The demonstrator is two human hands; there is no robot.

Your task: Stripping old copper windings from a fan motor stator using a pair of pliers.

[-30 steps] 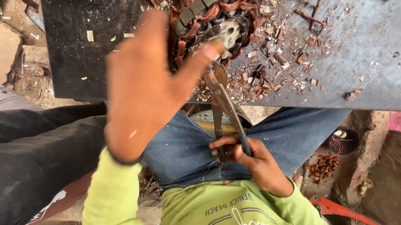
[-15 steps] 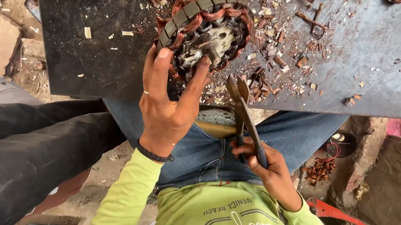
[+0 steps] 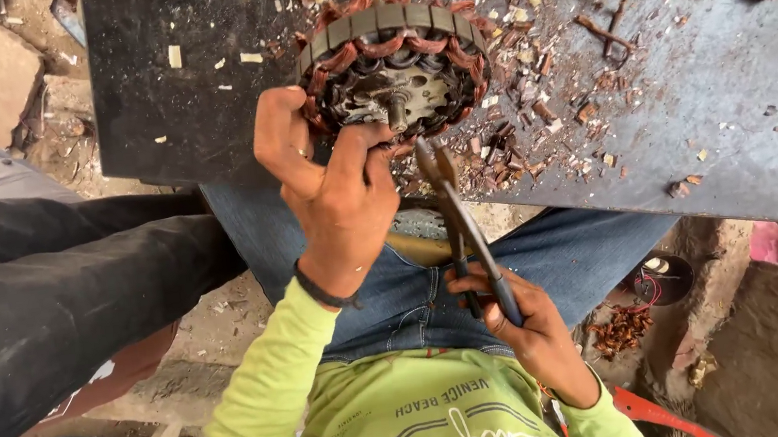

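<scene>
My left hand (image 3: 333, 196) grips the stator (image 3: 392, 72), a round ring of grey steel plates laced with reddish copper wire, lying at the near edge of the dark, scuffed metal surface (image 3: 709, 114). My fingers (image 3: 276, 129) curl round its rim, thumb on the greasy hub. My right hand (image 3: 528, 325) is closed on the handles of the pliers (image 3: 458, 220), whose narrow tips sit just below the stator. Copper scraps (image 3: 542, 103) and pale chips litter the surface. Since half a second ago, my left hand has slid lower and the pliers have come closer.
</scene>
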